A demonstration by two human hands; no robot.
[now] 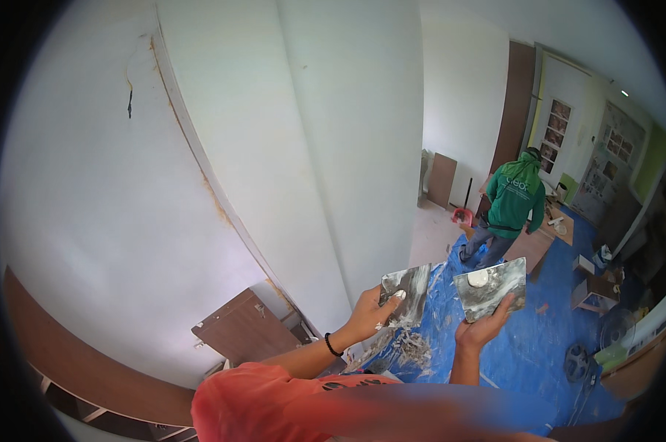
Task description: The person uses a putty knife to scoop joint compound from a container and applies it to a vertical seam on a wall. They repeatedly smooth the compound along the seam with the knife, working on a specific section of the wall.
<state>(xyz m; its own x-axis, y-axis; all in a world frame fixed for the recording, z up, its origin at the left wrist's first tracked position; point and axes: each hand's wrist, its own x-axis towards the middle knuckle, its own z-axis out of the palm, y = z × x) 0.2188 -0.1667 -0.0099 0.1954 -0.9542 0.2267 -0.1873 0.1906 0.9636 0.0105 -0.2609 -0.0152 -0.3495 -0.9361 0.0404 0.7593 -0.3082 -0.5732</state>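
My left hand (365, 315), with a dark beaded bracelet at the wrist, grips a flat metal putty scraper (414, 287) smeared with white; its thumb is whitened with putty. To the right, my right hand (483, 328) holds a second putty scraper (509, 277) from below, its face tilted up. A lump of white putty (478, 278) sits near that blade's upper left. The two blades are close together but apart, in front of the pale wall corner (347, 132).
Blue plastic sheeting (439, 353) covers the floor, with scraps of debris (410, 348) below my hands. A brown board (244, 328) leans at the left wall. Farther off, a person in green (517, 195) stands facing away near a red dustpan (462, 216). Boxes (595, 295) lie at right.
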